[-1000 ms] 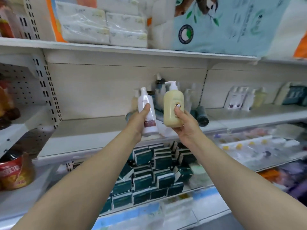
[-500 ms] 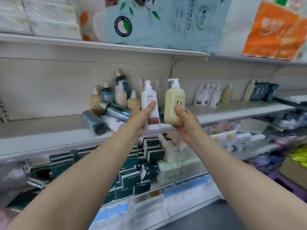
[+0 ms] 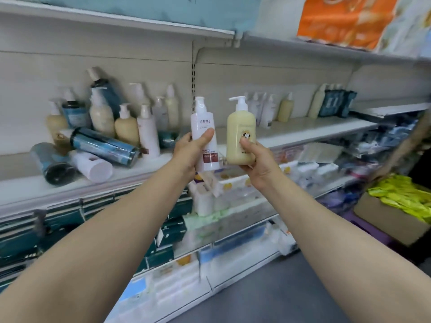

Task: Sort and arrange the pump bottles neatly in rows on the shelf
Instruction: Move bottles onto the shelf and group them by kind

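Hands: left hand (image 3: 190, 151) grips the white pump bottle (image 3: 204, 134), right hand (image 3: 255, 163) the yellow pump bottle (image 3: 241, 136), both upright, just off the shelf (image 3: 310, 130).
View: swung right since a second ago, so that tidy row (image 3: 268, 109) is probably where they're headed.
Pile: jumbled bottles (image 3: 98, 136) at left, not sorted yet.

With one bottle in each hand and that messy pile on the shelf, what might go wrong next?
1. Both hands are full: the left hand holds the white bottle, the right hand the yellow bottle, so neither could catch a falling bottle.
2. The dark blue bottles lie on their sides near the shelf edge; a bump may roll them off.
3. Upright bottles behind lean together and might topple.
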